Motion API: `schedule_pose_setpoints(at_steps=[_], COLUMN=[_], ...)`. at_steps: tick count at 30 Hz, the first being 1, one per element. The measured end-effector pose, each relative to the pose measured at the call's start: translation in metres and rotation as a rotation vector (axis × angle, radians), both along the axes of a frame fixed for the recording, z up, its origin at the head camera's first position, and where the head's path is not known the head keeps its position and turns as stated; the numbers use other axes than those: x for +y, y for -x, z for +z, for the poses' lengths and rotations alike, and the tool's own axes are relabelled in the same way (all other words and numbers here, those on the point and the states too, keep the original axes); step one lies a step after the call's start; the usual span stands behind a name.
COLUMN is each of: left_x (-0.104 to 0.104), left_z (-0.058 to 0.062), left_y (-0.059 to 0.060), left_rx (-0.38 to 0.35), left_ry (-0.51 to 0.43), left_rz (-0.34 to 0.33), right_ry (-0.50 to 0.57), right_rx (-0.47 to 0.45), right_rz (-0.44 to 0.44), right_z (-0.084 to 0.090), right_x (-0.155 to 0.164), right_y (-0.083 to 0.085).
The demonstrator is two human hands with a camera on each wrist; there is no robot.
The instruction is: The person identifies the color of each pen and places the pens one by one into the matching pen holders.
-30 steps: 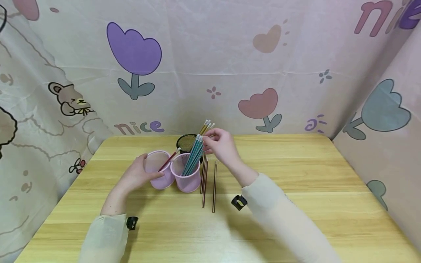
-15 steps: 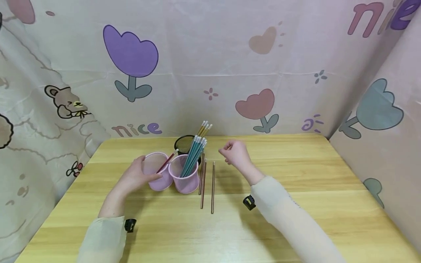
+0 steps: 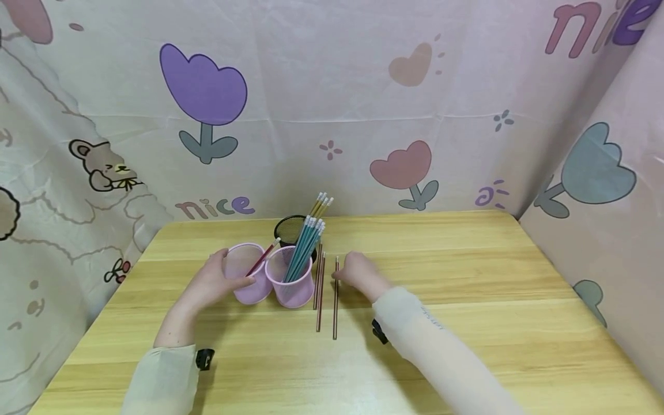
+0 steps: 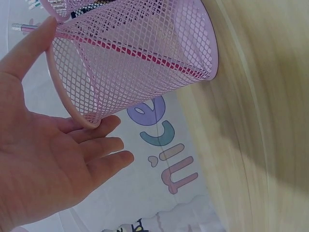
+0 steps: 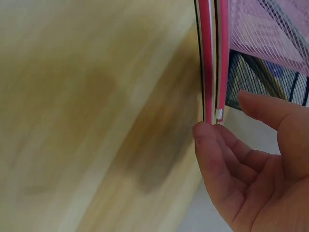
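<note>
My left hand [image 3: 210,279] holds a pink mesh pen cup [image 3: 252,293] by its rim, thumb on one side and fingers on the other. One red pencil [image 3: 261,257] leans inside that cup. Touching its right side is a second pink mesh cup [image 3: 294,295], filled with several teal pencils [image 3: 306,245]. My right hand [image 3: 359,275] is low over the table at the eraser end of a red pencil [image 3: 335,308] lying there. In the right wrist view, the index fingertip is right at the end of a red pencil [image 5: 206,63], with the thumb spread apart from it.
Behind the pink cups stands a black mesh cup [image 3: 285,229] holding several yellow pencils [image 3: 323,206]. More red pencils [image 3: 320,302] lie just right of the cups. A printed cloth [image 3: 311,144] hangs along the table's back edge.
My right hand has drawn away from the teal pencils, moved right, then come down and forward to the lone red pencil on the table. The left hand stays on its cup.
</note>
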State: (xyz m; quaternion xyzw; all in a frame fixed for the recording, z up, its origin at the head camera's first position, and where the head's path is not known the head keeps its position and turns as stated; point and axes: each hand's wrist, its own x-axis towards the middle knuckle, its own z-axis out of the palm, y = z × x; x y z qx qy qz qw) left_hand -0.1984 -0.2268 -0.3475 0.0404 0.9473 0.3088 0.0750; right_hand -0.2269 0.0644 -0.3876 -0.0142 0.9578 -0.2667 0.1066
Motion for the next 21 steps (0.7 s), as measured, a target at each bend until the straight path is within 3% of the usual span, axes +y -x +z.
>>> schedule_pose_setpoints(at_steps=[7, 11, 21], left_x=[0.0009, 0.0023, 0.0013], left_z=[-0.0003, 0.0001, 0.0010], left_y=[-0.0006, -0.0008, -0.0012], left_rx=[-0.005, 0.003, -0.004], left_ry=[-0.007, -0.004, -0.003], left_rz=[-0.001, 0.000, 0.007], right_ry=[-0.124, -0.142, 0.028], right_rx=[0.028, 0.024, -0.101], right_rz=[0.010, 0.015, -0.041], right_z=[-0.0097, -0.0112, -0.0068], right_x=[-0.0098, -0.0091, -0.0054], right_y=[0.0006, 0.0021, 0.0035])
